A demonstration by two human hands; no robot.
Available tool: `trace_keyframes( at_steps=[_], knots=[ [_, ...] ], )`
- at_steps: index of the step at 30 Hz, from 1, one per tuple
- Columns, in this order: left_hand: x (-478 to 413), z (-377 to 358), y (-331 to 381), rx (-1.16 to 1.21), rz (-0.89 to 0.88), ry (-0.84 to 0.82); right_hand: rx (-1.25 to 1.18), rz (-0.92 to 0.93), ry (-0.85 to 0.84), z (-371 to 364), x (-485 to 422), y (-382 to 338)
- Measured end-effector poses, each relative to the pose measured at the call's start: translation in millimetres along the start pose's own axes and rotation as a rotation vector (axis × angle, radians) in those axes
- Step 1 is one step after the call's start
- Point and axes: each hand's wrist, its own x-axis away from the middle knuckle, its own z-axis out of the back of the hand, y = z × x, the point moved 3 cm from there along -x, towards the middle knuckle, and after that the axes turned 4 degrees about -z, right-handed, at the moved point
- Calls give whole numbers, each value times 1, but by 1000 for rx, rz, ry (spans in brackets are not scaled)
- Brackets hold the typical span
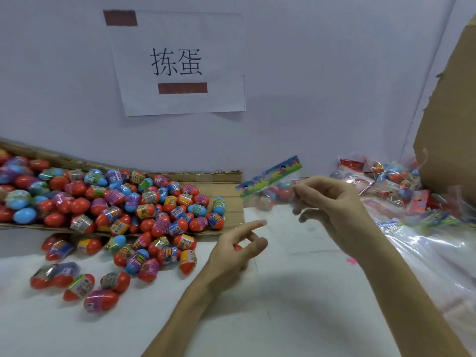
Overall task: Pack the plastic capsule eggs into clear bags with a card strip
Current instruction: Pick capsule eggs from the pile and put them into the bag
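Clear bag point(262, 198), lightly pinched by right hand point(334, 210), could slip and spill; left hand point(231, 255) below curls round a red egg point(238, 248).

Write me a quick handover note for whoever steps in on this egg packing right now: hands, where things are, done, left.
Left hand: curled round what looks like a red capsule egg, low over the table.
Right hand: pinches a clear bag with card strip, raised; blurred eggs inside.
Loose eggs: piled on cardboard at left, spilling onto the table.
Done: packed bags heaped at right.
Left: many loose eggs to bag.
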Motion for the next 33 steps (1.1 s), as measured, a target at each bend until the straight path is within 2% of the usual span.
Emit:
trace_keyframes(
  at_steps=[3,8,13,17,26,29,31,33],
  knots=[
    [2,6,0,132,-11,2,-35,-82,6,-19,-21,24],
    [0,6,-8,140,15,59,-19,-133,150,-28,-28,59],
    [-5,12,-12,226,42,315,-48,-282,53,-30,-21,73],
    [-4,15,-11,259,32,431,-4,-326,6,-37,-20,77],
    [-3,14,-6,230,53,444,-10,-242,150,-37,-21,82],
    [-2,14,-5,234,50,467,154,-165,215,-39,-22,80],
    [-2,16,-4,235,41,510,272,-56,171,-38,-22,73],
    [-1,18,-5,237,39,559,295,19,49,-37,-19,68]
  ],
)
